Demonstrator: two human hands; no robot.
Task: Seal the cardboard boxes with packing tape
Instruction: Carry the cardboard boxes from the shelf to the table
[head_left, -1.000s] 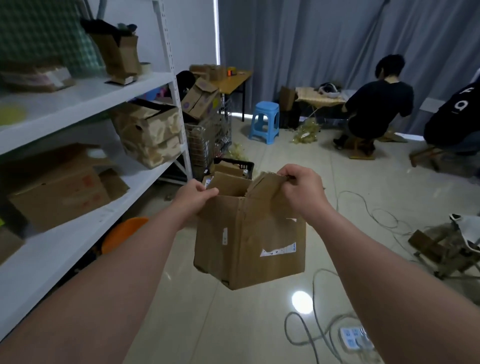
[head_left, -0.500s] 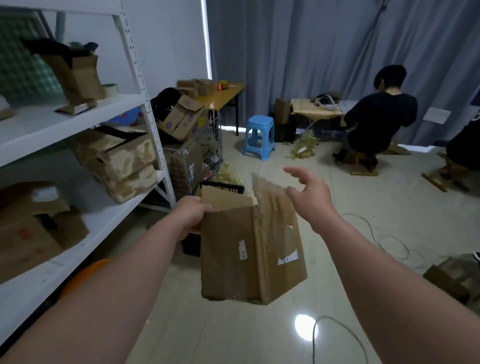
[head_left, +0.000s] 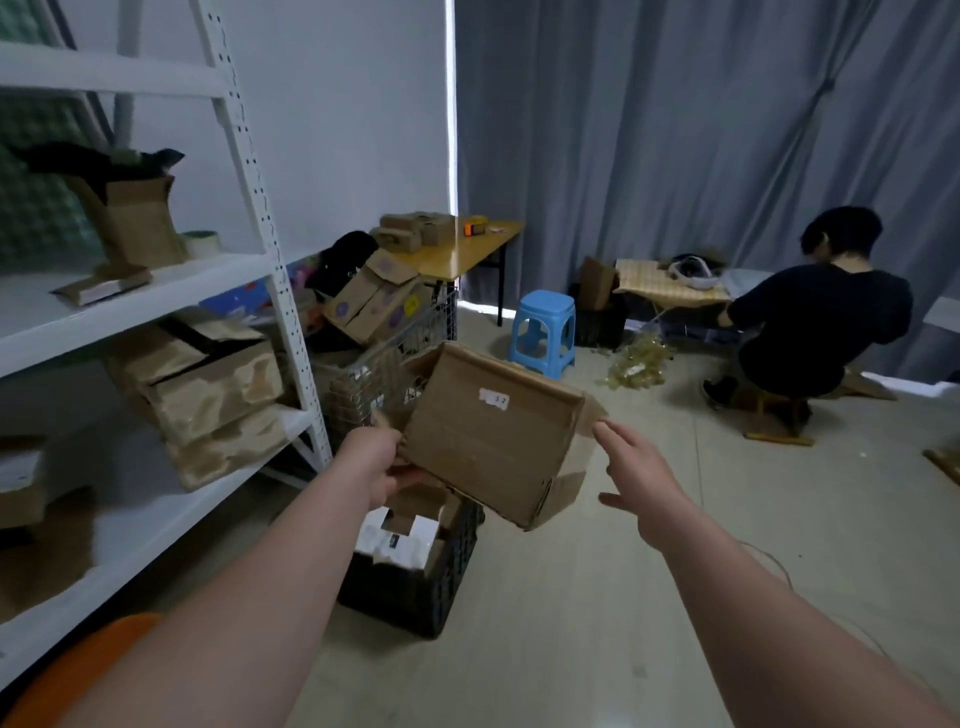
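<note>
A white shelf (head_left: 156, 291) stacked with cartons (head_left: 208, 384) is seen at left, and a black crate (head_left: 415, 587) is set on the floor (head_left: 623, 597) beside it. Above the crate a tilted box (head_left: 488, 436) is held in the air, gripped at its left edge by the left hand (head_left: 376, 462). The right hand (head_left: 639, 467) is spread just beside the box's right side — fingers straight, nothing held.

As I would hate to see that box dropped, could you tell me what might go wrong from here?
1. The tilted cardboard box is gripped only by the left hand at one edge, while the right hand is open beside it, apparently not touching; it may slip and fall toward the black crate below.
2. The flap at its lower right corner looks loose, so any contents, which I cannot see, might spill.
</note>
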